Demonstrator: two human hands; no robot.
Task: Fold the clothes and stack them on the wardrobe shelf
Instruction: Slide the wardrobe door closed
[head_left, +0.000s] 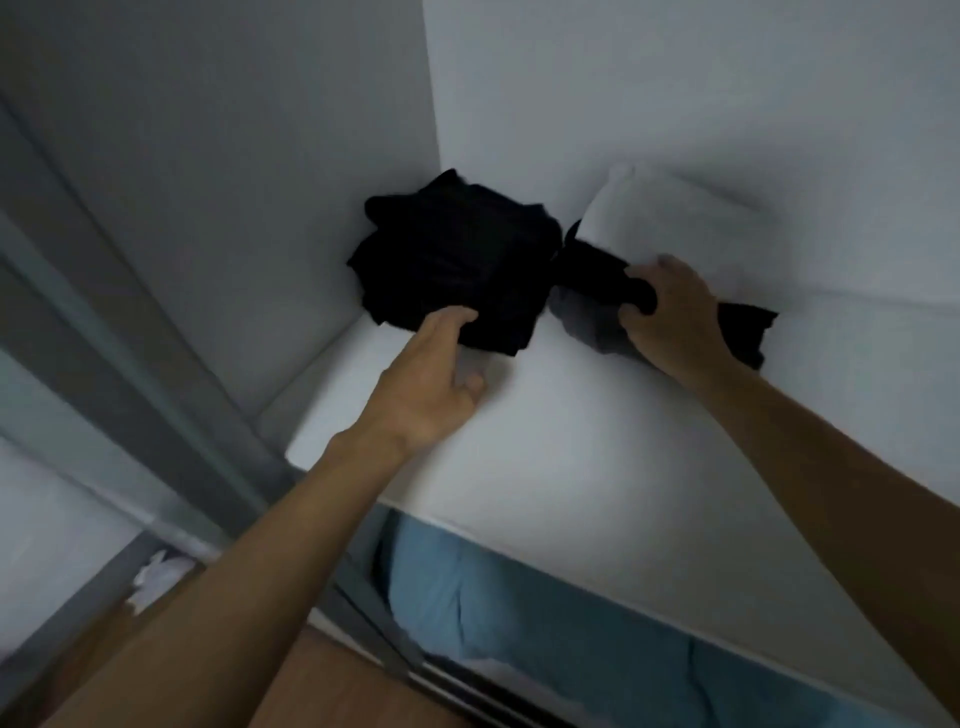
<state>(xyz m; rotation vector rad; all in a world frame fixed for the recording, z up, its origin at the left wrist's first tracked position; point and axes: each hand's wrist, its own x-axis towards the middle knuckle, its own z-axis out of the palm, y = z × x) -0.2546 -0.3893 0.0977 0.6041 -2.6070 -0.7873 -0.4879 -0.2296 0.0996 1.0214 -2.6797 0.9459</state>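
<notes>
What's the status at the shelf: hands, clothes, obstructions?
Left hand open, fingers on the front edge of black stack. Right hand grip round dark garment, white folded piece behind. No obstruction visible on shelf.

Home interior, at an open white wardrobe: a white shelf (571, 467) boxed by plain white panels, folded black clothes (457, 254) in its corner beside a white cloth (670, 218) lying over a dark garment (589, 267), blue fabric (519, 613) stored below, grey door frame (130, 322) at left, wood floor (332, 686) underneath.
</notes>
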